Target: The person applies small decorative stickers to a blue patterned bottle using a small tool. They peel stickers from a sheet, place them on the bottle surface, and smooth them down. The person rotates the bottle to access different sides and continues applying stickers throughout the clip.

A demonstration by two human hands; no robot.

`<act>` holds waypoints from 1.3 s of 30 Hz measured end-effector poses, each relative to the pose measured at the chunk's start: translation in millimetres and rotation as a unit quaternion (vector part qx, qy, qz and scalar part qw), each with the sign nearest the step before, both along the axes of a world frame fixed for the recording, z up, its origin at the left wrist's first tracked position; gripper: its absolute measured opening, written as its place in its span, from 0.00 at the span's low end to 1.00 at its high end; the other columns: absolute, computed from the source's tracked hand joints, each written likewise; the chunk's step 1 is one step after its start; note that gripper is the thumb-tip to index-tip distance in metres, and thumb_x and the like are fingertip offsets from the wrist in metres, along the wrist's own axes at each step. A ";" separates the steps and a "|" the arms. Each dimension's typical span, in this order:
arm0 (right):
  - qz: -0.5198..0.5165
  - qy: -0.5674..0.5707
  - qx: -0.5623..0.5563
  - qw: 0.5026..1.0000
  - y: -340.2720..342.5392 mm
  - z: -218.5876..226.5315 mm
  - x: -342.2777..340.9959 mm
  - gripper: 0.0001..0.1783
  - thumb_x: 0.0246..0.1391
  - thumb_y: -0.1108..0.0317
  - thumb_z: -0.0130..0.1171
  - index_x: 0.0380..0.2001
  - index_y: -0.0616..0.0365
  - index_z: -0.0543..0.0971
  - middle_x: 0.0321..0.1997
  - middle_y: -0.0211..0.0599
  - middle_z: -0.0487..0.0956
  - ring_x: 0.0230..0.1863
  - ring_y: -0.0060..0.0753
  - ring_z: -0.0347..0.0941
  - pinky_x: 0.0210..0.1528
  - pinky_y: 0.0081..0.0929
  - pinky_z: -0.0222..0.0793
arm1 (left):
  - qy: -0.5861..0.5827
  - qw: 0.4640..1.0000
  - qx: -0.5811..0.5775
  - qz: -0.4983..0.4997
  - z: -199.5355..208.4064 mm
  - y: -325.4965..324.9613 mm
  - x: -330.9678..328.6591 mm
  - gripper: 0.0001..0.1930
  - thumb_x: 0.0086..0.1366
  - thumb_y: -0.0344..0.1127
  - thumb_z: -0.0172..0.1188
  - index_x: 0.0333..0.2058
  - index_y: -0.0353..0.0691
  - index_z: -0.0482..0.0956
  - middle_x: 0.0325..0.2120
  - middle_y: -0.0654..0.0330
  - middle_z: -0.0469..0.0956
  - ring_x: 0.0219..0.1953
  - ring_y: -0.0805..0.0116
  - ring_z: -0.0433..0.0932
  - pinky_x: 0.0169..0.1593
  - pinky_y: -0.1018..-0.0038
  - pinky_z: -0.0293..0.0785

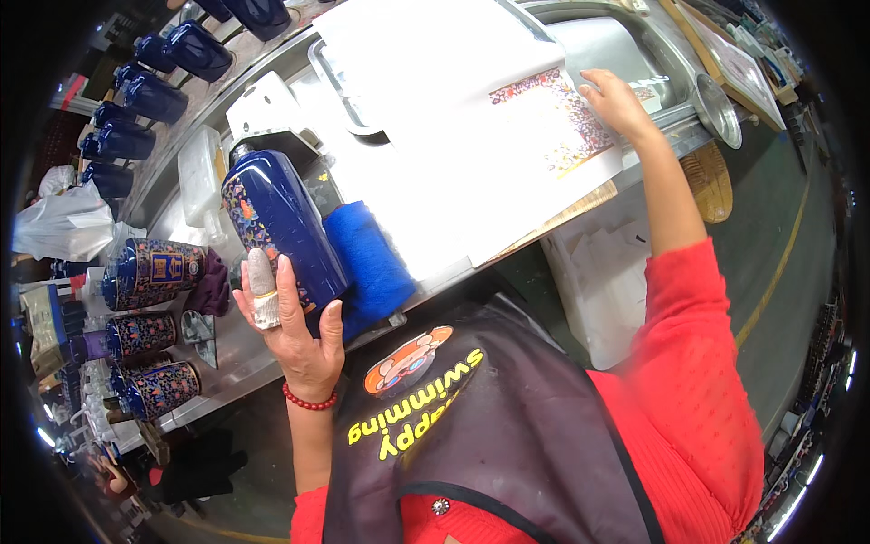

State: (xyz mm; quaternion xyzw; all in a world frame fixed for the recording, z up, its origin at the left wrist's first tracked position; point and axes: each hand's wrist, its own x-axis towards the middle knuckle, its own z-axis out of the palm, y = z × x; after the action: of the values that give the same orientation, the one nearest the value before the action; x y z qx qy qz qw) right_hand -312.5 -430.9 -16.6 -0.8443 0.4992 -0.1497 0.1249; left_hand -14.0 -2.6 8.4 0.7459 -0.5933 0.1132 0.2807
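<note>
A dark blue bottle [281, 213] with a floral pattern on one side lies tilted on a blue cloth [372, 267] at the centre left. Against its lower end rests my left hand [294, 331], fingers stretched and spread; one finger wears a pale cover, and a red bead bracelet circles the wrist. My right hand [621, 104] is held out at the far right, its fingers apart, over the edge of a white sheet [435, 172]. Beside it on that sheet is a colourful floral printed piece [580, 127]. Whether my right fingertips touch it, I cannot tell.
Several plain blue bottles [154, 97] line the far left. Patterned bottles [154, 272] stand nearer on the left, by a plastic bag [63, 222]. A metal basin [634, 54] lies at the back right, with a round metal lid-like piece [717, 111] by its edge.
</note>
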 end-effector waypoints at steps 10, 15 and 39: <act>0.029 -0.047 0.222 0.973 -71.3 -14.6 17.7 0.23 0.54 0.47 0.73 0.29 0.58 0.81 0.26 0.26 0.78 0.25 0.18 0.65 0.24 0.24 0.57 | -0.005 1.000 0.014 0.020 0.3 -1.5 -5.0 0.34 0.72 0.42 0.58 0.70 0.30 0.62 0.69 0.38 0.63 0.74 0.37 0.56 0.75 0.45 0.41; 0.084 -0.120 0.163 0.976 -69.5 -30.3 15.7 0.20 0.52 0.53 0.72 0.30 0.63 0.84 0.30 0.43 0.85 0.34 0.36 0.80 0.39 0.36 0.74 | 0.005 1.000 -0.004 0.014 -0.7 -4.0 -5.3 0.33 0.73 0.45 0.58 0.69 0.29 0.64 0.70 0.37 0.61 0.72 0.38 0.58 0.74 0.47 0.47; 0.237 -0.195 -0.128 0.943 -5.7 24.6 -4.4 0.04 0.56 0.71 0.61 0.32 0.60 0.81 0.43 0.37 0.81 0.50 0.42 0.76 0.55 0.36 0.72 | 0.055 0.998 0.016 0.035 0.5 -0.6 -9.3 0.34 0.74 0.44 0.59 0.70 0.27 0.62 0.71 0.34 0.57 0.72 0.38 0.59 0.70 0.57 0.61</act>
State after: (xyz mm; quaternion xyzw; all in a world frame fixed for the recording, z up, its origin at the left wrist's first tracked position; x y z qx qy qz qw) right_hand -316.9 -436.6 8.1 -0.9013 0.2271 -0.3403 0.1426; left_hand -23.3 -3.1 8.8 0.7758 -0.5519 0.0723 0.2973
